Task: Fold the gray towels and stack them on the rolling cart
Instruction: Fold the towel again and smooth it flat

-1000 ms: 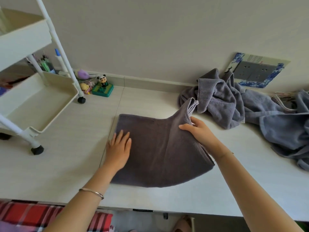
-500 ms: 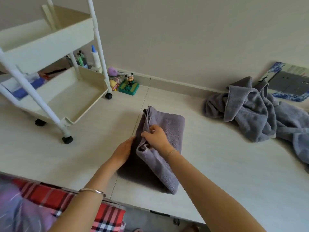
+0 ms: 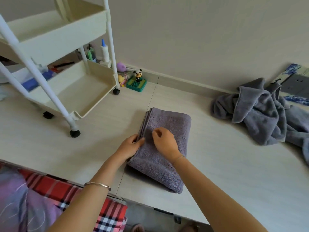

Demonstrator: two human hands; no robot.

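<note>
Head view: the folded gray towel [image 3: 168, 139] lies flat on the pale work surface [image 3: 234, 173] at centre frame. It is folded into a long rectangle, with its stacked layer edges along the left side and a rounded fold along the right side. The left hand [image 3: 132, 145] is at the towel's left side, about halfway along its length. Its thumb is laid on the top layer and its fingers are curled against the stacked edges, so the hand pinches that side of the towel. The right hand [image 3: 164, 141] is on top of the towel, just beside the left hand. Its wrist end rests on the fabric, its fingers are loosely curled downward, and its thumb and forefinger are apart. A thin bracelet [image 3: 97, 185] encircles the left wrist. The rolling cart [image 3: 100, 101] stands on black casters at upper left on the same surface, apart from the folded towel. Two of its cream trays are in frame, one above the other. A heap of unfolded gray towels [image 3: 260, 113] lies well to the right of the folded towel, against the base of the wall [image 3: 200, 39]. A panda figurine [image 3: 138, 75] on a green base stands at the wall, between the cart's rear caster and the folded towel's far end. A white bottle with a blue cap [image 3: 105, 51] stands behind the cart. A red plaid cloth [image 3: 66, 190] fills the lower left corner, below the near edge of the surface.
</note>
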